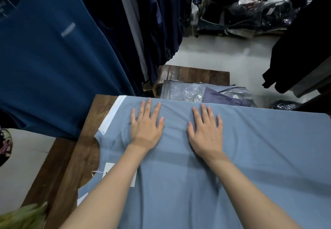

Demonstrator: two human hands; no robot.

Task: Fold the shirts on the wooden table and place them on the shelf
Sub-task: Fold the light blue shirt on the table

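A light blue shirt (250,157) with white trim at its sleeve lies spread flat across the wooden table (84,150), its collar end toward the left. A white paper tag (109,170) on a string shows at the neck opening. My left hand (146,126) lies palm down on the cloth near the far edge, fingers straight and spread. My right hand (206,130) presses flat beside it, a hand's width to the right, fingers also straight.
Dark blue garments (53,67) hang close on the left, over the table's corner. Beyond the far edge, plastic-wrapped clothes (188,91) lie on a lower wooden bench (197,74). More bagged clothes (250,14) are piled on the floor at the back; dark clothes (295,58) hang at right.
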